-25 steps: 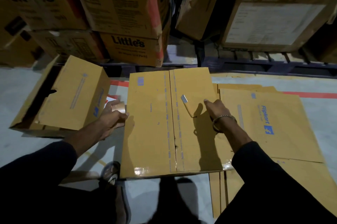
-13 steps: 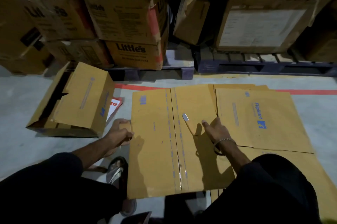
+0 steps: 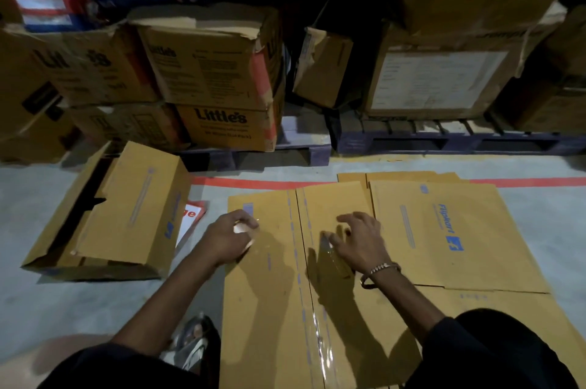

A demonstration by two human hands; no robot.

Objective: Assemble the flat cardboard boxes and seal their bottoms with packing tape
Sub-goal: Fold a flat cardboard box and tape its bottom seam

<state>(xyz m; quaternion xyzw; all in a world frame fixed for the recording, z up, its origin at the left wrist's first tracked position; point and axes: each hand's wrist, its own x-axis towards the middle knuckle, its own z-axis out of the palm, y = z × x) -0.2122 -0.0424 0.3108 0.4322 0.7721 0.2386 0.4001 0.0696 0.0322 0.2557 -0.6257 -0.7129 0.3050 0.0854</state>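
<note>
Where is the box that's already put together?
In the head view, the assembled box lies on the floor at left, beside the left hand, before the stacked Little's cartons.

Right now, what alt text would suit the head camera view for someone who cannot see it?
A person's two hands work on a cardboard box lying on the floor: the left hand grips a tape roll, the right hand reaches at the centre seam. An assembled box lies left, flat boxes right.
</note>
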